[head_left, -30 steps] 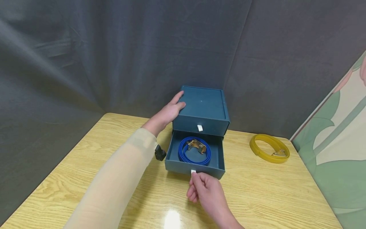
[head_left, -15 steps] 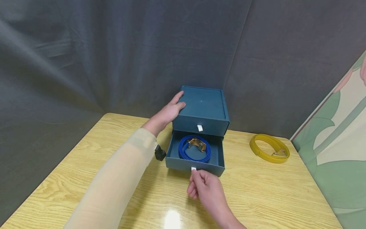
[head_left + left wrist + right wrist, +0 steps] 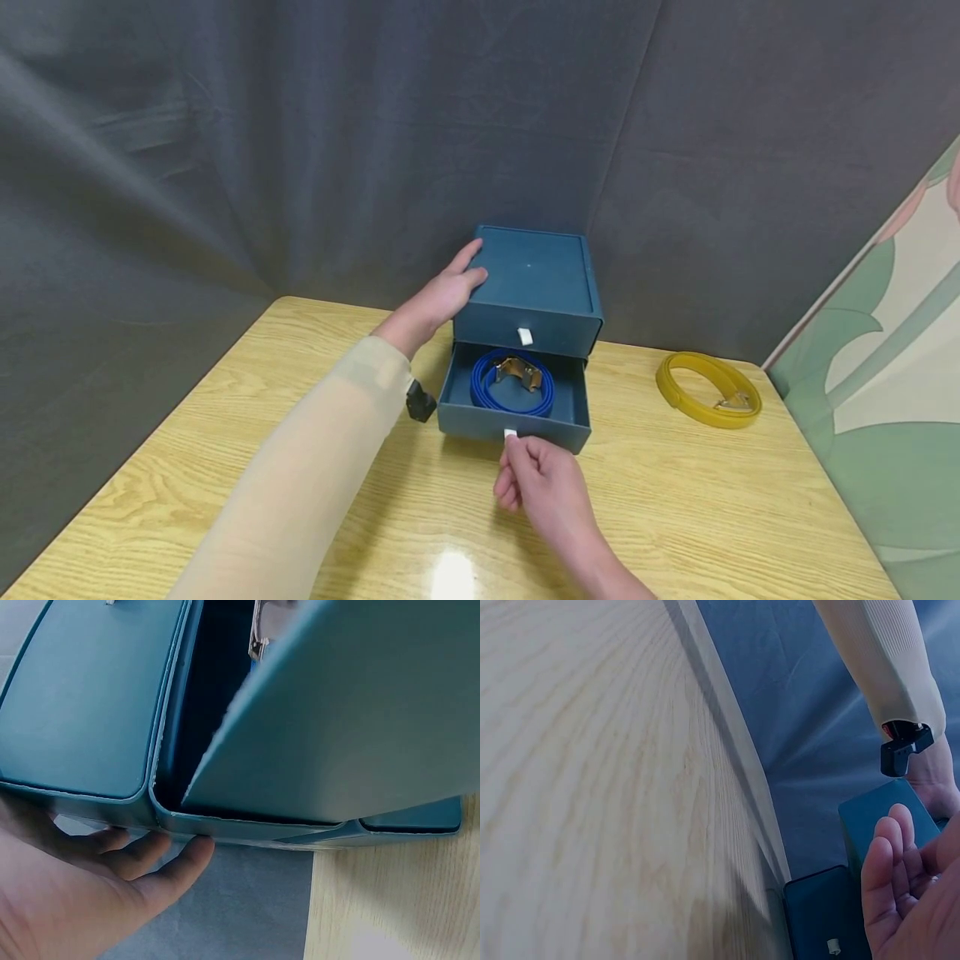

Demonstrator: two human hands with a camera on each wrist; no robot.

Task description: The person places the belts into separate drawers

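Note:
A dark teal two-drawer box point(image 3: 532, 271) stands at the back of the wooden table point(image 3: 225, 433). Its lower drawer point(image 3: 551, 433) is pulled partly out, and a coiled blue belt point(image 3: 512, 387) with a gold buckle lies inside. My right hand point(image 3: 540, 483) pinches the small white tab point(image 3: 511, 433) on that drawer's front. The upper drawer, with its own white tab point(image 3: 525, 336), is closed. My left hand point(image 3: 446, 292) rests flat against the box's upper left edge, thumb on the lid. In the left wrist view, the fingers point(image 3: 142, 862) lie straight along the box point(image 3: 337, 712).
A coiled yellow belt point(image 3: 708, 387) lies on the table to the right of the box. Dark grey curtain hangs behind and to the left. A green and cream patterned panel point(image 3: 885, 350) leans along the table's right side.
The lower drawer has slid back into the box, so less of it shows. My right hand moved away from me with the tab. The left hand stayed in place.

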